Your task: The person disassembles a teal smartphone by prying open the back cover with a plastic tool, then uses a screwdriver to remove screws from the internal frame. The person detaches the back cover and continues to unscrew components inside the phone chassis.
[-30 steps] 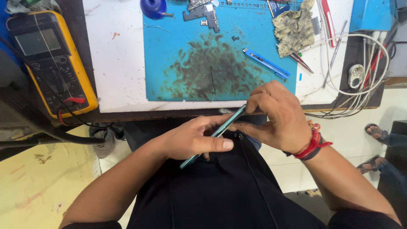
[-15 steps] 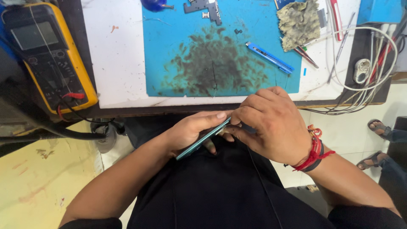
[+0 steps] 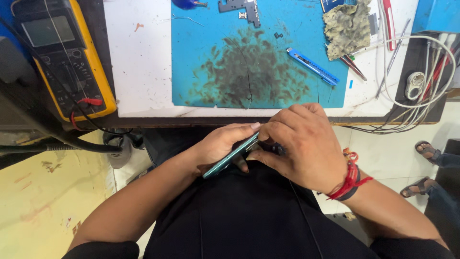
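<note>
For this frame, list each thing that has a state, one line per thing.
teal phone: held on edge over the lap, clear of the bench
left hand: gripping the phone from below
right hand: fingers pinched at the phone's upper end
blue utility knife: lying flat on the mat
blue mat: stained dark in the middle
multimeter: screen blank, leads plugged in

I see both forearms coming in from the lower corners and meeting over my lap, just below the surface edge. My left hand [image 3: 218, 146] lies palm up, its fingers [image 3: 239, 130] curled round a thin teal slab seen edge-on, thumb along its underside. My right hand [image 3: 302, 144] arches over from the other side, knuckles up, fingertips pinched at the slab's upper end, touching the left fingertips. Red and dark bands circle my right wrist
</note>
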